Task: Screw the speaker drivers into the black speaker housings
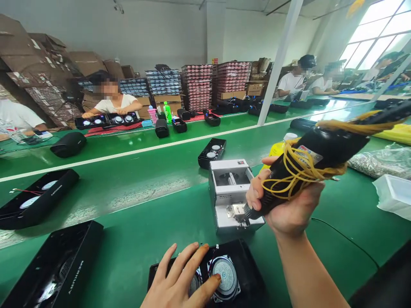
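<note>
Nearest, at the bottom edge, lies a black box point(253, 273) on the green bench point(128, 252), just in front of the person and partly hidden by the left hand. Just beyond it, with a strip of bench between, stands the grey feeder point(229, 190). Across its right side slants the black driver point(334, 147), nose down and left at the metal outlet point(236, 211); whether they touch is hard to tell. The step in hand seems to be taking a screw there, so the driver would do best brought into line with the outlet and pushed in gently, without twisting. The right hand point(293, 209) is wrapped firmly round its body, a sound hold for steering. The left hand point(180, 284) is spread, gripping nothing, fingers over the box; light pressure should steady it without bearing on the speaker point(224, 273). Yellow bands point(289, 173) loop loosely round the driver and are best kept from snagging. Smallest, the white plug point(217, 246) at the box's far edge should stay clear of the bit, as should its wires.
</note>
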### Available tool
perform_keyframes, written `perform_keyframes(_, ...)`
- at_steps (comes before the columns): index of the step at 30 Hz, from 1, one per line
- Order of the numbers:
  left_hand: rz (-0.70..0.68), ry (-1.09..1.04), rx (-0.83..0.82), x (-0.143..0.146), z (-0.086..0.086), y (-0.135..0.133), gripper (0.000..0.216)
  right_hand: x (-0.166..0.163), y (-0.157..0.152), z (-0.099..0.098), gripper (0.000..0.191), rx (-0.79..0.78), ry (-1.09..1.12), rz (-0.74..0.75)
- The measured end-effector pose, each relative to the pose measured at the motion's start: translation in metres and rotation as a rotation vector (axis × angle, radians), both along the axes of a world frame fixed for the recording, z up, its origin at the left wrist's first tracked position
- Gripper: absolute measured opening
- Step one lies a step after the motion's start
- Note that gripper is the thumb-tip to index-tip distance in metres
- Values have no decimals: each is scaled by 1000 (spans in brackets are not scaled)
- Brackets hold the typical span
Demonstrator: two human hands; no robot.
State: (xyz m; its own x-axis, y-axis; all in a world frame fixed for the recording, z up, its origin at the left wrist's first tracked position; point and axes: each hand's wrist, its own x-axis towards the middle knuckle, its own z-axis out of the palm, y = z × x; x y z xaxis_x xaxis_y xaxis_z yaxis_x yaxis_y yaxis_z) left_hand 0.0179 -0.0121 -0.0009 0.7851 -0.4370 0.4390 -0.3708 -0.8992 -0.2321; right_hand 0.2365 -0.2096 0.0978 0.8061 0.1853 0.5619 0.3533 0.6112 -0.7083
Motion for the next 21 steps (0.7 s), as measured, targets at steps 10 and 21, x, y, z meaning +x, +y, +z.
perform_keyframes(10,107,86,-97,7,-35,-15,42,-3,3,3,72,-4,18,28)
perform_keyframes(21,240,336,-269,-17,10,-8,72,-10,-9,12,71,-80,49,86)
